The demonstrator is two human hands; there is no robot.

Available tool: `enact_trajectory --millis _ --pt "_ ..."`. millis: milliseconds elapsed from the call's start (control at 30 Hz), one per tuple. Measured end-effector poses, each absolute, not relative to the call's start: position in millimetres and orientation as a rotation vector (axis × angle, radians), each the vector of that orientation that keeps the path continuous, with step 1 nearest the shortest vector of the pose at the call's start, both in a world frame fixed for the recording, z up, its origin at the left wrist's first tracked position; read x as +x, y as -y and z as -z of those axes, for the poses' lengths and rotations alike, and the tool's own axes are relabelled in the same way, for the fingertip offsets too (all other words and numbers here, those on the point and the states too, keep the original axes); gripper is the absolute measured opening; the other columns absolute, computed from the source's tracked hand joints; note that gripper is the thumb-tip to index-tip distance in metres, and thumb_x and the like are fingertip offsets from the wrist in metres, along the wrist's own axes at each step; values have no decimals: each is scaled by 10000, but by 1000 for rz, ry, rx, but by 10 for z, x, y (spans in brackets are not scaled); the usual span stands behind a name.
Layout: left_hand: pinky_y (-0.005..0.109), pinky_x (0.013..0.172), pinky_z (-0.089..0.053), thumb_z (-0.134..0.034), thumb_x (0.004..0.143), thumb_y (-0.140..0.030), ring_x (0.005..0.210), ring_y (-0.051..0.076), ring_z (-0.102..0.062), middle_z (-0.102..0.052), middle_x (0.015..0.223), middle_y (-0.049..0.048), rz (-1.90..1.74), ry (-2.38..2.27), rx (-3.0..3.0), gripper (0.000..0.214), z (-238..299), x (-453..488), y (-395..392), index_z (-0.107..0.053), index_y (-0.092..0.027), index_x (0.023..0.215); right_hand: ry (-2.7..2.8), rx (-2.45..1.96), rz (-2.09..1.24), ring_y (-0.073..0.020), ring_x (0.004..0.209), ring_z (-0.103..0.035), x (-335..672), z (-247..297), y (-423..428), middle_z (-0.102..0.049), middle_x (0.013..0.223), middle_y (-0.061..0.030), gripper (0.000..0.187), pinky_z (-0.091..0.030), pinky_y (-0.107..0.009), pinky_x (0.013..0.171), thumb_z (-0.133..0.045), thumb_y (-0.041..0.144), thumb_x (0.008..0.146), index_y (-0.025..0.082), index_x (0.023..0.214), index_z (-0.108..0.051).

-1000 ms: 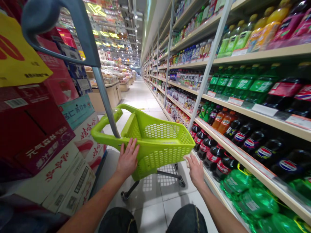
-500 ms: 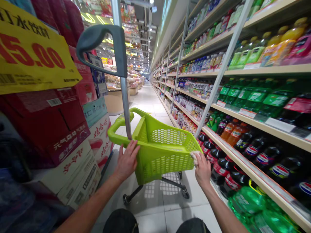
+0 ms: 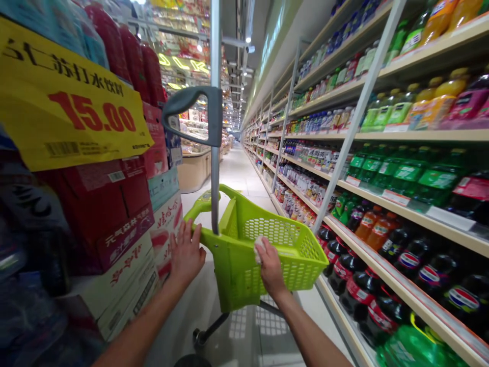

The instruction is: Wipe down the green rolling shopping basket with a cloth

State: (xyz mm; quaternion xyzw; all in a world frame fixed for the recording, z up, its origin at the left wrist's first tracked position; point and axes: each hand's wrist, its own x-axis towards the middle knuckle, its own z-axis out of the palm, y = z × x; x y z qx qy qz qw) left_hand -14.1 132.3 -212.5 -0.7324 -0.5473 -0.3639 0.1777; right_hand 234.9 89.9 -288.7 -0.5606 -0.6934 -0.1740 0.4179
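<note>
A lime-green plastic shopping basket (image 3: 282, 255) on a wheeled frame stands in the aisle in front of me. Its grey pull handle (image 3: 198, 114) rises on a metal pole from the near corner. My left hand (image 3: 185, 255) lies flat with fingers spread against the basket's near left corner, below the pole. My right hand (image 3: 269, 265) is closed on a small white cloth (image 3: 259, 243) and presses it on the basket's near rim.
Stacked red and white drink cartons (image 3: 114, 224) with a yellow 15.00 price sign (image 3: 72, 117) crowd the left. Shelves of soda bottles (image 3: 401, 255) run along the right. The tiled aisle (image 3: 239, 168) stretches ahead past a display counter (image 3: 194, 168).
My right hand with the cloth has slid left from the basket's right corner to the middle of the near rim. The view has tilted upward and the basket appears closer to the cartons.
</note>
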Motion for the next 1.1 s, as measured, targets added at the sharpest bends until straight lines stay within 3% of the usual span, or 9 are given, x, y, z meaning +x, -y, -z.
enact_trajectory --millis 167,433,567,700,800,967,1100 --pt "556 1050 -191 -477 698 -194 1342 336 -169 -265 1428 200 1093 1508 -2089 603 2159 -61 -1231 -389 -97 1287 1546 -1514 419 -215 1224 -406 2669 3036 -885 -503 1272 -96 513 -344 -454 984 -294 52 796 200 1245 -493" --pt "564 1053 -176 -481 701 -175 1341 325 -184 -296 1418 187 1060 1467 -2116 600 2164 104 -1101 -394 -115 1291 1691 -1252 349 -161 1266 -356 1494 2422 -1029 -412 1362 -68 533 -345 -346 1016 -318 52 804 214 1299 -433" --pt "549 1068 -153 -513 687 -171 1320 313 -250 -370 1385 162 1061 1465 -2126 580 2138 127 -1085 -442 -160 1262 1735 -1317 460 -179 1260 -365 1894 2562 -997 -435 1345 -75 551 -321 -397 1020 -316 29 784 220 1283 -452" --pt "526 1072 -176 -539 676 -181 1313 328 -257 -376 1378 176 1089 1482 -2124 575 2129 235 -1064 -466 -129 1244 1552 -1453 509 -201 1196 -440 2313 2740 -980 -536 1240 -92 530 -368 -418 967 -296 29 770 207 1214 -523" --pt "532 1067 -177 -552 667 -191 1314 339 -247 -365 1383 180 1103 1471 -2126 590 2141 323 -1046 -464 -118 1246 1587 -1428 460 -195 1216 -418 2099 2591 -964 -499 1284 -93 548 -351 -406 985 -301 12 753 203 1218 -520" --pt "533 1079 -131 -532 679 -178 1309 300 -276 -390 1381 126 1005 1414 -2173 579 2152 350 -1051 -465 -197 1254 1693 -1354 415 -194 1265 -355 1806 2395 -947 -415 1361 -85 527 -302 -410 1025 -342 15 751 211 1197 -542" --pt "511 1092 -106 -523 685 -167 1309 276 -280 -400 1378 105 960 1357 -2191 568 2149 376 -1056 -472 -213 1249 1596 -1432 465 -206 1182 -458 2236 2620 -931 -506 1276 -105 497 -384 -408 953 -333 32 766 202 1169 -569"
